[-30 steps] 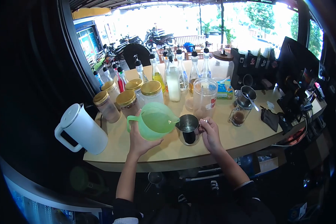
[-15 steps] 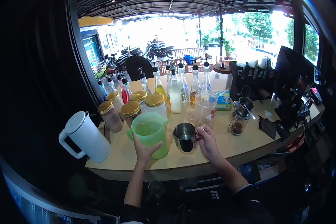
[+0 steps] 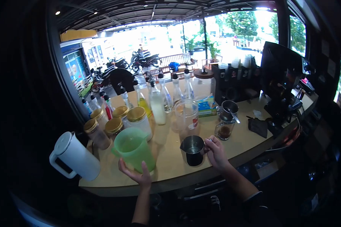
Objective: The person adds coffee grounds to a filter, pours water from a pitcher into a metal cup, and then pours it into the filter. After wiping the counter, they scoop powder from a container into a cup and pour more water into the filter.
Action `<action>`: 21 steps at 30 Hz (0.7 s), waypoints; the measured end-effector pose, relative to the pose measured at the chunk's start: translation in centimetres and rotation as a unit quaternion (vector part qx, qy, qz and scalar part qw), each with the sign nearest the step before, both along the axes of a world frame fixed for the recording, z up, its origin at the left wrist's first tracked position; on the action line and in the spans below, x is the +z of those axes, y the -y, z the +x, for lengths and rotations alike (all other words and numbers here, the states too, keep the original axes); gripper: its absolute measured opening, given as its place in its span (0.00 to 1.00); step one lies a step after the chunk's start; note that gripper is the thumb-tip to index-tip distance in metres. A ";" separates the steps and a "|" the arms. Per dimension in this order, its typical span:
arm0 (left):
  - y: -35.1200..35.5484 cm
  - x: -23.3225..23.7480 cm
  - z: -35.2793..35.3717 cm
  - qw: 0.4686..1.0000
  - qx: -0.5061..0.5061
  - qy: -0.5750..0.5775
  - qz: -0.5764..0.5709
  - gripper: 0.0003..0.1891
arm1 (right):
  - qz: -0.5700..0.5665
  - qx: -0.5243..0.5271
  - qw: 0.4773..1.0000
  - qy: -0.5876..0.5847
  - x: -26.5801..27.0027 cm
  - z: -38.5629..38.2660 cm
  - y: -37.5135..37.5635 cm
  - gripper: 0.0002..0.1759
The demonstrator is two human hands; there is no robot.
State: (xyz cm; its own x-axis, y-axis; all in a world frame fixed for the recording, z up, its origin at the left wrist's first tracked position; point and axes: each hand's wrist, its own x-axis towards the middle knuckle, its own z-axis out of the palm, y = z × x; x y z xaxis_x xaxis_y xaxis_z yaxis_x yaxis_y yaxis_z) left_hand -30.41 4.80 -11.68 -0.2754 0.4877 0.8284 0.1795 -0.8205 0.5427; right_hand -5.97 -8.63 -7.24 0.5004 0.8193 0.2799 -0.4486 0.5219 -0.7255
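Note:
My right hand [image 3: 217, 154] is closed on the handle of a steel milk pitcher [image 3: 193, 150], which has clear liquid in it. A translucent green plastic jug [image 3: 137, 151] stands upright on the counter [image 3: 166, 166] to its left. My left hand [image 3: 136, 175] is at the near lower side of the jug, thumb and fingers spread apart and not wrapped around it. Behind the milk pitcher is a clear plastic container [image 3: 186, 113]. To the right, a glass mug [image 3: 224, 131] holds some brown liquid, with a metal cup [image 3: 229, 109] and a spoon at its top.
A white lidded jug [image 3: 76, 157] stands at the left edge. Several gold-lidded jars [image 3: 137, 121] and pump bottles [image 3: 157, 106] line the back left. A green and blue box [image 3: 206, 106], a dark cup holder [image 3: 235, 81], a black monitor [image 3: 278, 70] and a dark cloth [image 3: 257, 127] are toward the right.
My left hand has slid down the green jug's side and loosened from it. My right hand still holds the milk pitcher, now slightly nearer to me. The camera view has turned right.

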 end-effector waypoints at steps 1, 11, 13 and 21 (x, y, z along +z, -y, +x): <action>0.2 -0.3 0.5 1.000 -0.007 -0.001 0.000 0.40 | -0.009 -0.017 1.000 0.011 -0.1 0.8 0.8 0.08; 4.3 1.5 8.9 0.959 -0.131 -0.169 0.184 0.19 | -0.057 -0.113 0.992 0.011 -2.2 9.1 7.8 0.07; 4.9 2.4 11.8 0.950 -0.178 -0.204 0.153 0.16 | -0.063 -0.123 0.990 0.013 -2.1 10.8 9.1 0.07; 5.8 6.4 21.8 0.920 -0.274 -0.257 0.109 0.20 | -0.064 -0.141 0.987 0.030 -0.1 20.0 12.2 0.08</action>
